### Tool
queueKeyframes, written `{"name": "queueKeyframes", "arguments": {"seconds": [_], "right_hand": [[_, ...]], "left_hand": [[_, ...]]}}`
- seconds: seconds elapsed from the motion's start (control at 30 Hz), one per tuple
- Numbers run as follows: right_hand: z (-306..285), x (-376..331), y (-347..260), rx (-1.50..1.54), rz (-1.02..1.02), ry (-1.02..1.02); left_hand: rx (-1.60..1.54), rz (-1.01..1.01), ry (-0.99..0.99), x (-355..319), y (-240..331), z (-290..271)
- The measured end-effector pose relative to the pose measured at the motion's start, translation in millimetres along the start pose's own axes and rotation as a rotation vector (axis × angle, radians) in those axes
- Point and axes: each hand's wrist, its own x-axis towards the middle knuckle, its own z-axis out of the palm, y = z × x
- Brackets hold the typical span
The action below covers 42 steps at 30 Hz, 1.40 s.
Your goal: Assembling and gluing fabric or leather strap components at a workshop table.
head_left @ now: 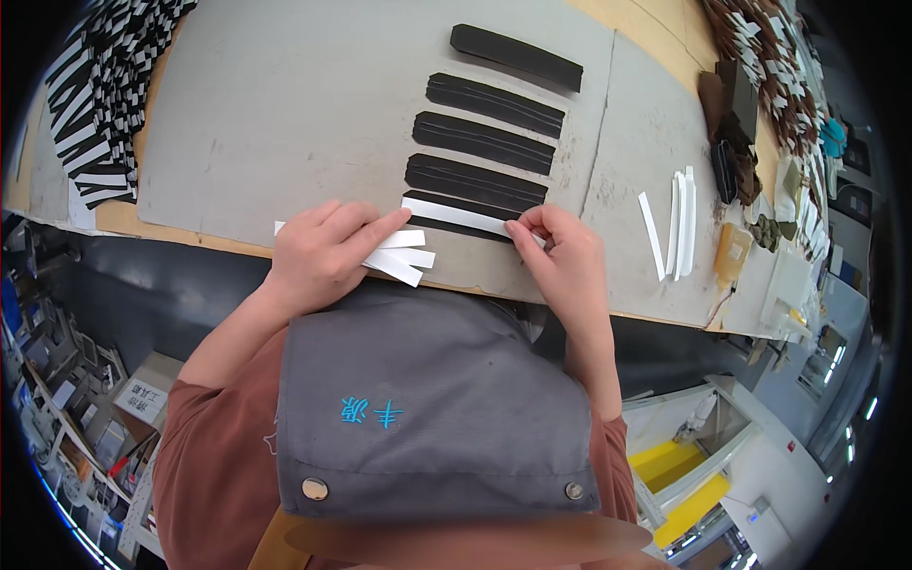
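A white strip [454,216] lies lengthwise along the nearest black strip [461,204], which shows above and below it. My right hand [562,249] pinches the white strip's right end between thumb and fingers. At the left end, the index finger of my left hand [328,249] presses down on the strip. Several more white strips [404,258] are fanned out under my left hand, gripped by its curled fingers. Beyond these, several black strips [484,141] with pointed left ends lie in a slanting column, one above another.
The grey table [275,114] has a wooden front edge near my body. Loose white strips [682,223] lie to the right, close to a yellowish bottle [731,255]. Black-and-white pieces [100,104] are heaped at the far left, brown-and-white ones [769,66] at the far right.
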Motion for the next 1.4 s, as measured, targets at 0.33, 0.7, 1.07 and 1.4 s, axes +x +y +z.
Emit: {"name": "queueKeyframes", "arguments": {"seconds": [0.33, 0.7, 1.07, 1.4], "right_hand": [[7.2, -0.1, 3.7, -0.152, -0.078, 0.095], [10.9, 0.3, 5.9, -0.196, -0.122, 0.133], [10.7, -13.6, 14.6, -0.195, -0.031, 0.286], [23.2, -49.0, 61.1, -0.168, -0.468, 0.487]], "left_hand": [[0.029, -0.008, -0.014, 2.3, 2.5, -0.9], [0.027, -0.012, -0.020, 1.8, 1.1, -0.3], [0.056, 0.069, 0.066, 1.9, -1.1, 3.9], [0.030, 0.290, 0.015, 37.7, 41.7, 15.6]]}}
